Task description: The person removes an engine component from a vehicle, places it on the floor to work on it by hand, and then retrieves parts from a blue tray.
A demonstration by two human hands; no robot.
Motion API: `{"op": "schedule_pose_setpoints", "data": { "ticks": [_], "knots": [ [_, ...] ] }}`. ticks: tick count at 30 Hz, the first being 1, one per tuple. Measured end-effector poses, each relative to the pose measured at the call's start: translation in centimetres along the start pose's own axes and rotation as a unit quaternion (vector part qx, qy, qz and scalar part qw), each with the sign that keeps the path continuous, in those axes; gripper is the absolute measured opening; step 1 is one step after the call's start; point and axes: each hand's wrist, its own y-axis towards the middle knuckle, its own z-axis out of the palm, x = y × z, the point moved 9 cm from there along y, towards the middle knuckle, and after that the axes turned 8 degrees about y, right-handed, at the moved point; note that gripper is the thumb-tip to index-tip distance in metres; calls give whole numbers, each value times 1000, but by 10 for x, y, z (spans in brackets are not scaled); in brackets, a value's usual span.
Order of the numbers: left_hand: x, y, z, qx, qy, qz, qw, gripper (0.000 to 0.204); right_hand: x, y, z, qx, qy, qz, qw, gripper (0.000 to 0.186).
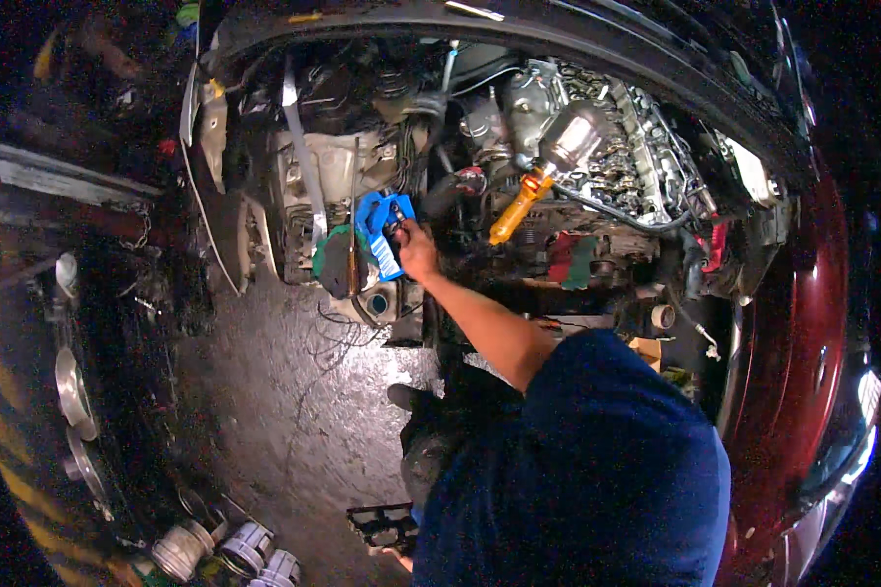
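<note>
My right hand (pixel 418 252) reaches forward and left over the engine bay, fingers closed at a blue open-topped holder (pixel 374 217) with white stripes. Dark small items show inside it; what the fingers pinch is hidden. A screwdriver-like tool with a brown handle (pixel 353 274) stands beside the holder, next to a dark and green cloth-like bundle (pixel 335 259). Low in the view, my left hand (pixel 398 559) shows only partly beside my blue shirt, gripping a black frame-shaped part (pixel 377 528) with openings in it.
An orange-handled work lamp (pixel 519 207) lies across the exposed engine (pixel 626 137). The dark red car body (pixel 803 323) stands at the right. White buckets (pixel 248 548) stand on the wet-looking floor (pixel 274 411) at the lower left. A tape roll (pixel 663 316) sits right of my arm.
</note>
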Motion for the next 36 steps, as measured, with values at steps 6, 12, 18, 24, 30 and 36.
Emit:
{"op": "schedule_pose_setpoints", "data": {
  "ticks": [6, 12, 18, 24, 30, 36],
  "knots": [
    [-14, 5, 12, 33, 26, 30, 999, 64, 36, -51, -45, 56, 167, 36, 984, 24],
    [-30, 10, -11, 89, 11, 100, 991, 64, 88, -128, -85, 163, 297, 115, 934, 20],
    [-144, -30, -31, -9, 270, 202, 941, 67, 146, -218, -115, 153, 323, 142, 923, 23],
    [-241, -73, -33, -4, 293, 326, 899, 55, 238, -347, -55, 245, 413, 146, 865, 34],
    [-302, -120, 2, 29, 273, 397, 876, 50, 270, -434, 4, 347, 448, 167, 807, 20],
    [-317, -135, 45, 209, 201, 360, 887, 46, 289, -442, 11, 270, 544, 179, 774, 16]
  ]
}}
